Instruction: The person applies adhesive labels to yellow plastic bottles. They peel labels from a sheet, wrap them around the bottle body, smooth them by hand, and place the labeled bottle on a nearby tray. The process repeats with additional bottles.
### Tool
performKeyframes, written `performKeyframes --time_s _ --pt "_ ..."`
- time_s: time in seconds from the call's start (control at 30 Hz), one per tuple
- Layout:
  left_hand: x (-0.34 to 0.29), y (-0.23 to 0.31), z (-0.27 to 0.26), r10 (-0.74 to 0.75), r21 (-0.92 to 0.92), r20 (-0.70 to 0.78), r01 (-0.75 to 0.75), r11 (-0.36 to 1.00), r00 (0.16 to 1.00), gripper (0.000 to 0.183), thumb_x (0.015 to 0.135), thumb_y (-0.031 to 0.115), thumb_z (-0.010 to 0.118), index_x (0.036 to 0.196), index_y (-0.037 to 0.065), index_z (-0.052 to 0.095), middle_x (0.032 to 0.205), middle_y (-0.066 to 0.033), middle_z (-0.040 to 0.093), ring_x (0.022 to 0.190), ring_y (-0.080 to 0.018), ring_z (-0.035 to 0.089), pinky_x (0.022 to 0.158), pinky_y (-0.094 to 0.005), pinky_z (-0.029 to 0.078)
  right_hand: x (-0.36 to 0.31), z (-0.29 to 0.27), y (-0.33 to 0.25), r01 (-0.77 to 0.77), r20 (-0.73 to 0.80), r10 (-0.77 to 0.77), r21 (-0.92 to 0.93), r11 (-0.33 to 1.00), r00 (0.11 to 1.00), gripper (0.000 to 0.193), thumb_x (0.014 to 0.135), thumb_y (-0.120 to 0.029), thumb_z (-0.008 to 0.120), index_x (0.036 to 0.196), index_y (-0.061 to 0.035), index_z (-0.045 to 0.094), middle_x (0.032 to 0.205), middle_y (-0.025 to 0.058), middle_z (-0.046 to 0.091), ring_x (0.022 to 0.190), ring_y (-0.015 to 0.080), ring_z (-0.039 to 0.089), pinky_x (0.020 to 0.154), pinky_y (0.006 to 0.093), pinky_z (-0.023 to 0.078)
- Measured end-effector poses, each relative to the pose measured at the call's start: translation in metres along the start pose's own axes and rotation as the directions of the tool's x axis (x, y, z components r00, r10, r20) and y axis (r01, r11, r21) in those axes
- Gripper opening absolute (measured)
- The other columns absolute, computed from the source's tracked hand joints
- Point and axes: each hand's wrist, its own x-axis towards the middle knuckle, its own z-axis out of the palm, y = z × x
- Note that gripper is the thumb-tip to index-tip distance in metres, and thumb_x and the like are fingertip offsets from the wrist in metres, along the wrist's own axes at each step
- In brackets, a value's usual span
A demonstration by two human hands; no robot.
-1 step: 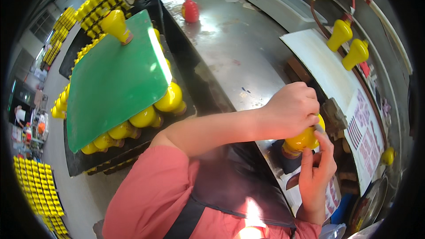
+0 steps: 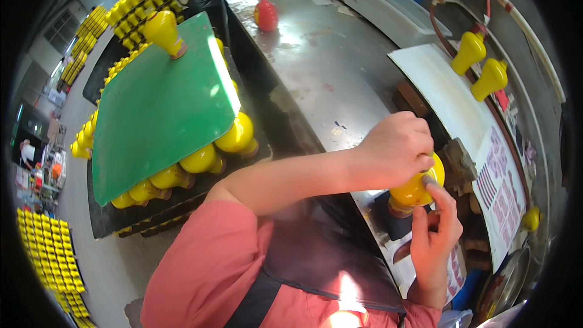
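A white sheet printed with red blocks (image 2: 501, 185) lies right of the counter.

Left hand (image 2: 395, 149), right hand (image 2: 434, 237) grip yellow bulb (image 2: 413, 189) at steel counter (image 2: 328, 67).

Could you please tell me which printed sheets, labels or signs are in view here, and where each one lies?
Printed sheet: on the bench right of the yellow bulb that both hands hold; white, with rows of small purple marks.
White board: beyond it, blank and rectangular, beside two yellow bulbs on a rail.
Second printed sheet: by the right wrist, mostly hidden.
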Motion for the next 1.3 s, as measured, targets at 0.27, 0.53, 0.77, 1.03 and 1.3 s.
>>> performKeyframes --time_s 0.27,0.53,0.77,1.03,1.3 --pt "-0.041 0.007 -0.208 -0.174 0.192 -0.455 0.287 0.939 0.873 0.005 0.093 0.007 0.073 0.095 0.002 0.073 0.094 -0.0026 0.068 0.088 -0.0124 0.065 0.082 -0.0287 0.052 0.059 -0.005 0.019 -0.095 -0.008 0.127 0.617 0.781 0.992 0.015 0.102 -0.005 0.058 0.115 -0.0011 0.065 0.084 0.0118 0.072 0.047 0.0039 0.048 0.042 0.0177 0.030" --pt "-0.093 -0.005 -0.422 -0.290 0.604 -0.727 0.781 0.160 0.622 0.033 0.095 0.040 0.069 0.091 0.008 0.075 0.080 -0.0044 0.071 0.074 -0.0187 0.067 0.070 -0.0345 0.051 0.096 0.008 0.058 -0.386 0.135 0.415 0.690 0.613 0.900 0.050 0.112 -0.048 0.043 0.115 -0.0044 0.068 0.095 0.0146 0.075 0.048 0.0067 0.046 0.042 0.0202 0.031" --pt "-0.150 -0.089 -0.522 -0.209 0.575 -0.816 0.794 -0.199 0.539 0.037 0.096 0.046 0.063 0.091 0.011 0.075 0.089 -0.0107 0.075 0.086 -0.0335 0.071 0.074 -0.0467 0.053 0.089 0.002 0.086 -0.477 0.190 0.467 0.610 0.633 0.863 0.041 0.105 -0.044 0.058 0.116 -0.0055 0.068 0.095 0.0127 0.075 0.047 0.0080 0.044 0.043 0.0230 0.031" --pt "-0.178 -0.163 -0.563 -0.248 0.530 -0.844 0.809 -0.254 0.476 0.038 0.095 0.048 0.062 0.101 0.014 0.076 0.100 -0.0115 0.076 0.096 -0.0349 0.071 0.079 -0.0479 0.054 0.087 -0.001 0.117 -0.562 0.198 0.561 0.564 0.606 0.804 0.037 0.105 -0.040 0.058 0.116 -0.0069 0.069 0.092 0.0091 0.076 0.043 0.0091 0.043 0.039 0.0249 0.030" --pt "-0.183 -0.179 -0.586 -0.301 0.601 -0.793 0.763 -0.239 0.530 0.045 0.092 0.050 0.067 0.114 0.011 0.074 0.113 -0.0199 0.074 0.105 -0.0395 0.070 0.088 -0.0518 0.053 0.074 0.006 0.127 -0.559 0.181 0.573 0.574 0.598 0.799 0.037 0.107 -0.039 0.056 0.114 -0.0046 0.069 0.079 0.0037 0.067 0.043 0.0068 0.042 0.038 0.0228 0.027"
